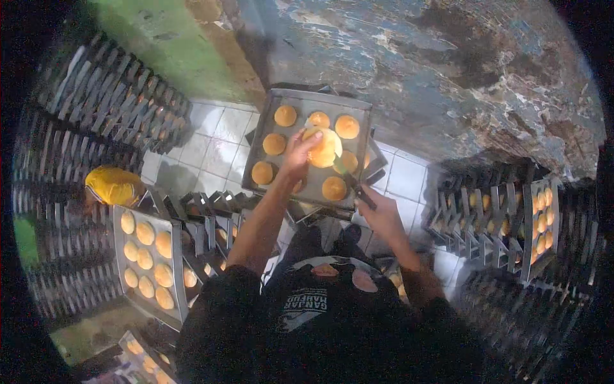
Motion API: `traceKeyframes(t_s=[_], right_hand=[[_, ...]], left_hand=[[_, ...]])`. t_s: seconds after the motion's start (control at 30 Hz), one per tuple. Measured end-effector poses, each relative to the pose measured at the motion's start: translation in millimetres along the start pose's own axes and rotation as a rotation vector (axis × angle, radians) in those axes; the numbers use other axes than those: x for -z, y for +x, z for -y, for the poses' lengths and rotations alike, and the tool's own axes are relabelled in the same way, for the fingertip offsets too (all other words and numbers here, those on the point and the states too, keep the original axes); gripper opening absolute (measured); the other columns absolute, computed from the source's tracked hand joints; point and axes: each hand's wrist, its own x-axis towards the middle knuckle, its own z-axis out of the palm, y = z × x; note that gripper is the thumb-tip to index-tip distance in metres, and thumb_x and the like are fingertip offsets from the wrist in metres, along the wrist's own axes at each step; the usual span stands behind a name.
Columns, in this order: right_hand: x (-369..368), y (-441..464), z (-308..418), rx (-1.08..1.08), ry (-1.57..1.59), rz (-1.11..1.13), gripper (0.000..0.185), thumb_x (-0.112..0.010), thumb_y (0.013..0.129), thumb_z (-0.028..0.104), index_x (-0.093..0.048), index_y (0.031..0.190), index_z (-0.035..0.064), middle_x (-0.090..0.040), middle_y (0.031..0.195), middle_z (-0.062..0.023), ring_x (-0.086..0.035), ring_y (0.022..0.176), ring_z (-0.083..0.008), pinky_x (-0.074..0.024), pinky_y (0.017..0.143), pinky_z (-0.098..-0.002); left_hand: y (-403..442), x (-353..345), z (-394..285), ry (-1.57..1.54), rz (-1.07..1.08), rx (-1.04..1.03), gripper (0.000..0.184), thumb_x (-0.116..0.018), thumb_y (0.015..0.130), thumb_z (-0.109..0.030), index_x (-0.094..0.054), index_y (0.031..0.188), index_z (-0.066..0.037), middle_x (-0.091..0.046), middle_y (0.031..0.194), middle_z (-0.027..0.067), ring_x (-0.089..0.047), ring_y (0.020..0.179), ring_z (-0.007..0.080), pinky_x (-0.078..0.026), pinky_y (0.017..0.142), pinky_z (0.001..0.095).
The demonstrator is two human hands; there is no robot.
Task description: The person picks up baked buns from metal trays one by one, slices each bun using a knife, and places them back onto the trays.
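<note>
My left hand (300, 153) is closed around a round bun (326, 148), lifted above a metal baking tray (313, 182). A pale, cut-looking face of the bun points up toward me. In my right hand (382, 216) is the dark handle of a knife (364, 197). Its greenish, blurred blade reaches to the lower right edge of the bun. Several golden buns sit on the tray around my hands, among them one bun (285, 116) at the top left and another (334, 188) just left of the knife. My left forearm partly hides the tray.
Stacked trays of buns stand left (150, 256) and right (542, 224). Dark tray stacks (70, 166) line the left side. A yellow cloth-like thing (114, 185) lies by the left stack. Ahead is a peeling wall (416, 70); white floor tiles (214, 144) show between.
</note>
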Motion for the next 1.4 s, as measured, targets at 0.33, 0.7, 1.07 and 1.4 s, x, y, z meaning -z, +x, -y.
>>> traceKeyframes(t_s=[0.33,0.7,1.07,1.4], right_hand=[[-17.5,14.8,-25.6,-0.03,-0.04,-0.004,0.055,-0.07,0.096,0.025,-0.054,0.144,0.0041,-0.074,0.088,-0.0143,-0.067,0.075,-0.0135,-0.0542,0.072,-0.0303],[-40.8,43.8,-47.5,-0.06,-0.024,-0.037,0.05,-0.072,0.095,0.023,-0.059,0.138,0.0025,-0.071,0.117,-0.0232,-0.073,0.104,-0.0312,-0.0557,0.088,-0.0387],[-99.5,79.9,-85.3,0.093,0.028,-0.077,0.049,-0.071,0.094,0.021,-0.06,0.138,0.0033,-0.072,0.11,-0.0235,-0.072,0.101,-0.0291,-0.0548,0.087,-0.0389],[-57.5,-57.4,-141.8,-0.471,0.321,0.159,0.056,-0.067,0.097,0.036,-0.057,0.139,0.0003,-0.067,0.123,-0.0205,-0.065,0.112,-0.0256,-0.0465,0.101,-0.037]], left_hand=[[7.6,-16.3,13.0,-0.067,-0.217,0.009,0.037,-0.069,0.097,-0.026,-0.063,0.121,0.002,-0.071,0.106,0.0094,-0.071,0.093,0.0187,-0.058,0.082,0.0338],[26.6,-21.8,44.5,-0.133,-0.219,0.025,0.043,-0.054,0.105,-0.042,-0.061,0.124,-0.004,-0.068,0.113,0.0076,-0.067,0.102,0.0197,-0.054,0.092,0.036],[41.4,19.8,92.3,-0.26,-0.385,0.016,0.05,-0.052,0.105,-0.044,-0.054,0.129,0.0,-0.065,0.119,0.0097,-0.065,0.104,0.0195,-0.052,0.092,0.0357],[87.6,146.4,126.6,0.516,-0.566,0.23,0.058,-0.059,0.101,-0.045,-0.056,0.132,0.004,-0.067,0.115,0.0179,-0.065,0.106,0.0268,-0.052,0.091,0.0409]])
